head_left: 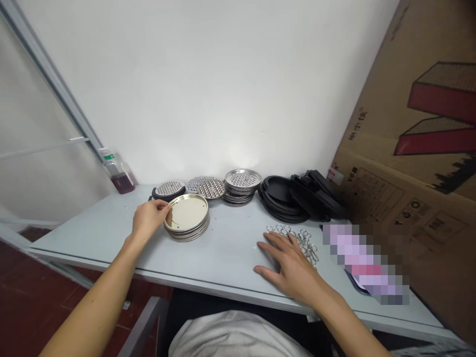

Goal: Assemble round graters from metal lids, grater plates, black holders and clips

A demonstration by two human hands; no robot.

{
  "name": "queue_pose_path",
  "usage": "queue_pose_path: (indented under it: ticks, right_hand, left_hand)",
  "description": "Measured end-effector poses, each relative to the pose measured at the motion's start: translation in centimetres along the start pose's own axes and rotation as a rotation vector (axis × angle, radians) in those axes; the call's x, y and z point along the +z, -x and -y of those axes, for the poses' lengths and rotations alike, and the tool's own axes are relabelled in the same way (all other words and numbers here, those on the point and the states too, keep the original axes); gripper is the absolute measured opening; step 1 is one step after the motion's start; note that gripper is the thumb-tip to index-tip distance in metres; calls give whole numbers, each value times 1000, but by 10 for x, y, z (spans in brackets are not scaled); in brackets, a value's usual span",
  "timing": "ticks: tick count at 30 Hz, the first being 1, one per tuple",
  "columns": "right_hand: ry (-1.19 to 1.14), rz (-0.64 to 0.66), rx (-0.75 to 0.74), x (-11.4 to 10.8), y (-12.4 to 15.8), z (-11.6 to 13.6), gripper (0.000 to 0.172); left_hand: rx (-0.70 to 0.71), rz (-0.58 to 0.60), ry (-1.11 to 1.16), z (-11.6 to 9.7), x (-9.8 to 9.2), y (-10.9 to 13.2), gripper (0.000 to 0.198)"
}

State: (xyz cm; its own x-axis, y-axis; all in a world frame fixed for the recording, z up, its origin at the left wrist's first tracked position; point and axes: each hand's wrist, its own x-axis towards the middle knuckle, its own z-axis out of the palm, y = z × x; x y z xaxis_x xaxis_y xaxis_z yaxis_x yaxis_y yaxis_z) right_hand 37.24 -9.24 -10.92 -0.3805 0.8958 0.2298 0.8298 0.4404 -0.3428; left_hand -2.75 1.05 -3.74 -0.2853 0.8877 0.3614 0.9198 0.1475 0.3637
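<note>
My left hand [150,218] pinches the left rim of the top shiny round metal plate [189,212], which lies on a stack of similar plates. My right hand [288,263] is open, palm down with fingers spread, low over the table in front of a pile of small metal rings with stems [307,240]; it partly hides them. Behind the stack lie perforated grater discs [211,188] and, at the left, one grater disc in a black holder [170,189]. Another pile of metal grater discs [243,179] stands further right.
Black round plastic parts [278,191] are heaped at the back right, beside a large cardboard box [386,183]. A blurred-out phone-like object [366,265] lies at the right. A bottle with dark red liquid [121,179] stands at the back left against the wall.
</note>
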Motion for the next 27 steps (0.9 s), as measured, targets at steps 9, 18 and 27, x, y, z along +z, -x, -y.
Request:
queue_pose_path:
  ticks: [9, 18, 27]
  right_hand:
    - [17, -14, -10, 2, 1, -1, 58]
    - [-81, -102, -31, 7, 2, -6, 89]
    - [-120, -125, -13, 7, 4, -5, 119]
  left_hand:
    - [41, -159, 72, -45, -34, 6, 25]
    - [287, 220, 388, -104, 19, 92, 17]
    - [284, 280, 402, -112, 64, 110, 14]
